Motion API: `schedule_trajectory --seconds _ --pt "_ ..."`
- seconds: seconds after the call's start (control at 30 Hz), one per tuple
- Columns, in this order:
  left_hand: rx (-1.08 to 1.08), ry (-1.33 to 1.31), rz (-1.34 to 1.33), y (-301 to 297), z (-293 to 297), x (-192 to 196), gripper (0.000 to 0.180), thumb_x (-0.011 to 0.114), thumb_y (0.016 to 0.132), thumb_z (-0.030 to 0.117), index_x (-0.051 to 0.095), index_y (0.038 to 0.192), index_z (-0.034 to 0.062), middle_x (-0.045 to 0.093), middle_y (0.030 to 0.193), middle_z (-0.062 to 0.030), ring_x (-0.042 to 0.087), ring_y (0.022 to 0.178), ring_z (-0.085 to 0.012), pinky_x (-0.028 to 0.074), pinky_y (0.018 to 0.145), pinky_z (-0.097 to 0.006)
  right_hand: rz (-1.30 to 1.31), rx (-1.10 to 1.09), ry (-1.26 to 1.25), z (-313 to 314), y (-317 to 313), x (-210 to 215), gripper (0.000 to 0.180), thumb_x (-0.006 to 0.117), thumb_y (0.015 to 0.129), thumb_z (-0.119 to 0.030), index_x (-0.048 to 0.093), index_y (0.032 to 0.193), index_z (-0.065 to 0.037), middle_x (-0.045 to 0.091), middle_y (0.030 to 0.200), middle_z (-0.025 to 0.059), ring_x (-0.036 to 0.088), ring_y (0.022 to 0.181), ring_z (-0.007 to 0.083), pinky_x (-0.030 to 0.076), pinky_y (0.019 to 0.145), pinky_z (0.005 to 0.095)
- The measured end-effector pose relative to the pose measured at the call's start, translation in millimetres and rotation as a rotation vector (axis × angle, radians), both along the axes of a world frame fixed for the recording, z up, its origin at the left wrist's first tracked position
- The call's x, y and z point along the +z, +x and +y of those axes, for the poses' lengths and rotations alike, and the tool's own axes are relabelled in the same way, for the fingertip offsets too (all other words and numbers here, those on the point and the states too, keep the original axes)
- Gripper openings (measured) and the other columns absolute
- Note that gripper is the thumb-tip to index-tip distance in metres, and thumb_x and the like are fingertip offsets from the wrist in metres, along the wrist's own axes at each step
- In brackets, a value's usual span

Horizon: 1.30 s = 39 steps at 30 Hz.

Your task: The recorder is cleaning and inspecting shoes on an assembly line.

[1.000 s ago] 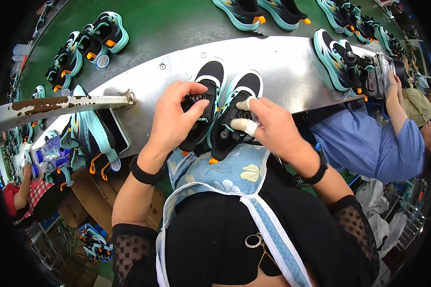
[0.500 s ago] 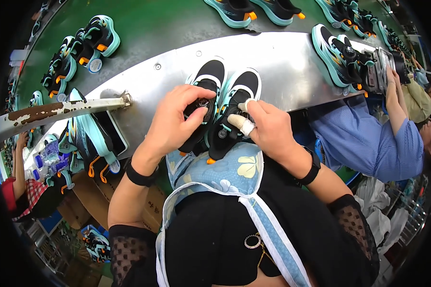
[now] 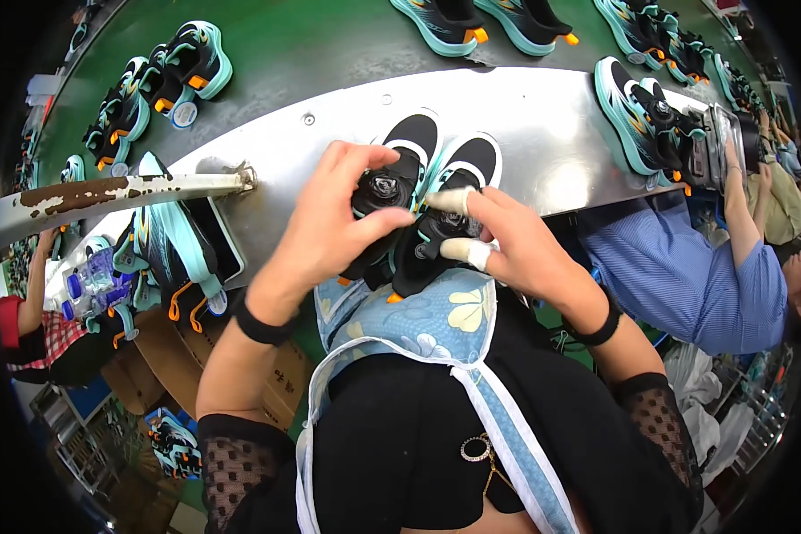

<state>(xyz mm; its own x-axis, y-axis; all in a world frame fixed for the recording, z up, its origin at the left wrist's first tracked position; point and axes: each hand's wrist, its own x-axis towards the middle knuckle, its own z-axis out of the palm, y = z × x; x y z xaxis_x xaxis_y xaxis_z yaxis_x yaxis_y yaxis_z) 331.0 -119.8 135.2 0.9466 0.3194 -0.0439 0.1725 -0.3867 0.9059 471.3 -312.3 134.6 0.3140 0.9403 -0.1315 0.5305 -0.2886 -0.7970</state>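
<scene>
A pair of black, white and teal sneakers with round black lacing dials stands before me, toes pointing away. My left hand [image 3: 325, 222] is at the left sneaker [image 3: 414, 135], thumb and forefinger spread apart on either side of its dial [image 3: 385, 187]. Pale finger covers sit on the thumb and forefinger of my right hand [image 3: 529, 238]. Those two fingertips are apart over the right sneaker [image 3: 477, 153], around its dial, which is partly hidden by the hand. An orange heel tab shows at the back of the right sneaker.
The sneakers rest on a curved metal ledge [image 3: 543, 116] beside a green surface [image 3: 311, 44] bearing more sneakers [image 3: 196, 58]. A chipped metal bar [image 3: 125, 191] juts in from the left. At right, a person in blue stripes [image 3: 676, 258] works near another pair [image 3: 627, 116].
My left thumb and forefinger have spread wider, uncovering the left dial. The right hand's fingers have shifted over the right sneaker. The whole view has moved slightly.
</scene>
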Motion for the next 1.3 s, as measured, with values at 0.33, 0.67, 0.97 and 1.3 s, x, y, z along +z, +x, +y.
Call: schedule_trajectory --seconds 0.33,0.67,0.97,1.3 --pt "0.096 -0.061 -0.025 -25.2 5.2 -2.4 0.028 0.069 0.079 0.005 0.069 0.107 0.0047 0.064 0.110 -0.0085 0.059 0.099 -0.0192 0.044 0.083 -0.029 0.134 0.039 0.157 28.7 5.7 -22.8 0.029 0.070 0.086 -0.015 0.065 0.114 -0.011 0.054 0.084 0.0104 0.055 0.079 0.0284 0.046 0.072 0.0355" --pt "0.022 -0.029 -0.070 -31.4 12.2 -6.5 0.031 0.071 0.077 0.007 0.068 0.108 0.0036 0.063 0.117 -0.0104 0.058 0.109 -0.0260 0.046 0.092 -0.036 -0.036 0.078 0.124 76.7 50.1 -12.0 0.034 0.068 0.089 -0.020 0.065 0.121 -0.009 0.057 0.078 0.0107 0.055 0.072 0.0246 0.045 0.068 0.0340" --pt "-0.010 -0.014 -0.007 -42.1 7.9 -28.1 0.032 0.074 0.078 0.010 0.067 0.109 0.0050 0.061 0.118 -0.0096 0.042 0.133 -0.0350 0.034 0.110 -0.045 -0.354 0.271 0.058 126.6 14.7 -46.6 0.044 0.067 0.088 -0.020 0.059 0.130 -0.011 0.053 0.092 0.0206 0.057 0.081 0.0398 0.048 0.070 0.0448" --pt "0.301 0.003 -0.050 -45.9 -16.9 -36.0 0.037 0.078 0.073 0.015 0.065 0.106 0.0036 0.061 0.120 -0.0098 0.044 0.133 -0.0341 0.036 0.108 -0.045 -0.277 0.254 -0.021 129.1 12.7 -40.0 0.042 0.066 0.087 -0.021 0.061 0.128 -0.015 0.057 0.090 0.0200 0.060 0.084 0.0390 0.050 0.073 0.0466"
